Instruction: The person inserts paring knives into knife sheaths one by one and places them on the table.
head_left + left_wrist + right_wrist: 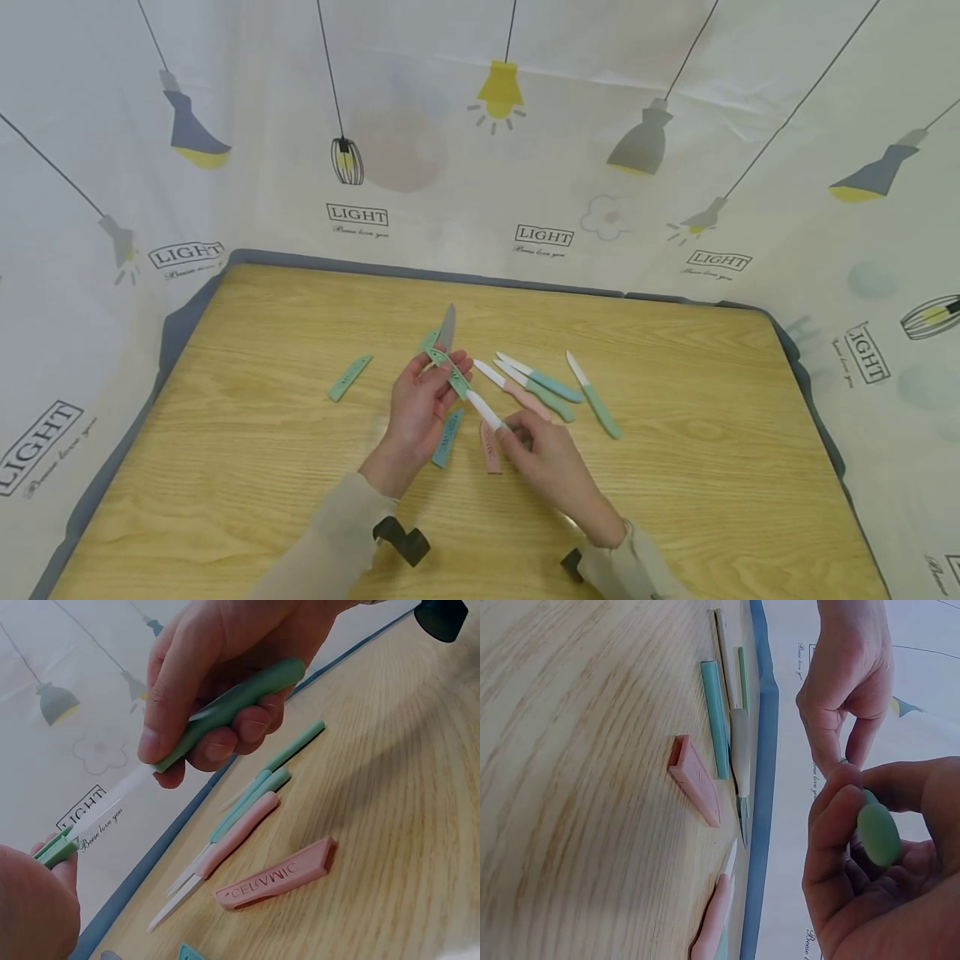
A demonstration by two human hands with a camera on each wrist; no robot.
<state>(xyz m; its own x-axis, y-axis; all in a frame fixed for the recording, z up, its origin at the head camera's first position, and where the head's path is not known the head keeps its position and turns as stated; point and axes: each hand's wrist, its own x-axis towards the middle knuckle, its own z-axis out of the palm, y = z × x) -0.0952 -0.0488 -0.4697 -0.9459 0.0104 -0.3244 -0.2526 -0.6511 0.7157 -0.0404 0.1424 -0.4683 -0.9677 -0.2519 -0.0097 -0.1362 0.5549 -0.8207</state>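
Note:
My left hand [420, 404] pinches a light green blade cover [457, 382] between thumb and fingers. My right hand [551, 462] grips a knife by its green handle [232, 705]. The knife's white blade [486, 411] points at the cover, its tip right at the mouth; in the left wrist view the tip overlaps the cover's end. Past my left fingers lies a grey-bladed knife [447, 327], its lower part hidden by the hand, with another green cover [431, 338] beside it. Below the hands are a blue cover [447, 438] and a pink cover [491, 450].
Right of the hands lie white-bladed knives with pink [525, 400], green [551, 403] and blue [557, 387] handles, close together. Another green-handled knife [600, 410] lies farther right. A green cover [349, 378] sits at the left on the wooden table [247, 467].

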